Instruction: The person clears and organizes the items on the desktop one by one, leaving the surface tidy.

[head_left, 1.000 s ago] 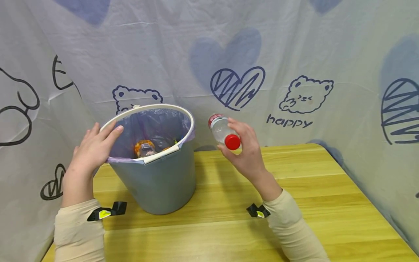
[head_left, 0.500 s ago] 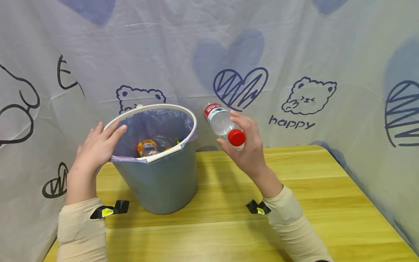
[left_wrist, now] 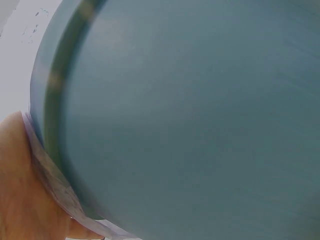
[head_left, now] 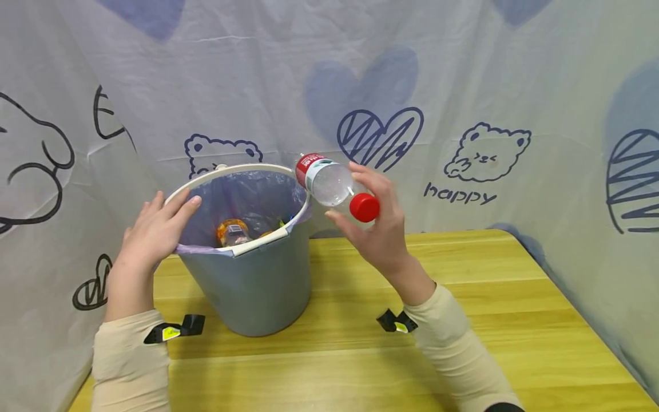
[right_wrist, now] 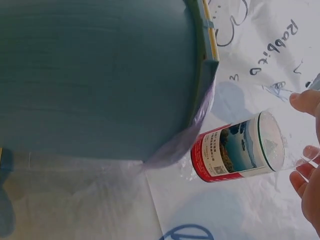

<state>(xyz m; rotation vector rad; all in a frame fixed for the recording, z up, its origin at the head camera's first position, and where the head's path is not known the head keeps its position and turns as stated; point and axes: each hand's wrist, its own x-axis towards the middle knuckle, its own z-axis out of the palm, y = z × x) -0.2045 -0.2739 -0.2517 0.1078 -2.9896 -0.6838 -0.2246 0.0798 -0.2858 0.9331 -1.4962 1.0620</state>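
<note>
A clear plastic bottle (head_left: 330, 182) with a red cap and a red-and-white label is gripped near its cap by my right hand (head_left: 378, 229). It tilts with its base toward the bucket (head_left: 257, 292), overlapping the right side of the rim in the head view. In the right wrist view, the labelled end of the bottle (right_wrist: 235, 148) shows beside the liner's purple edge (right_wrist: 187, 142). My left hand (head_left: 151, 232) rests on the bucket's left rim with fingers extended. In the left wrist view that hand (left_wrist: 30, 190) lies against the lined rim.
Inside the bucket lie an orange-labelled bottle (head_left: 233, 233) and other partly hidden items. The bucket stands on a wood-grain table (head_left: 463, 320). Behind it hangs a pale cloth (head_left: 463, 68) printed with hearts and bears.
My right hand has carried the bottle leftward to the bucket's right rim, and the bottle has tipped further to the left. The left hand stays on the rim.
</note>
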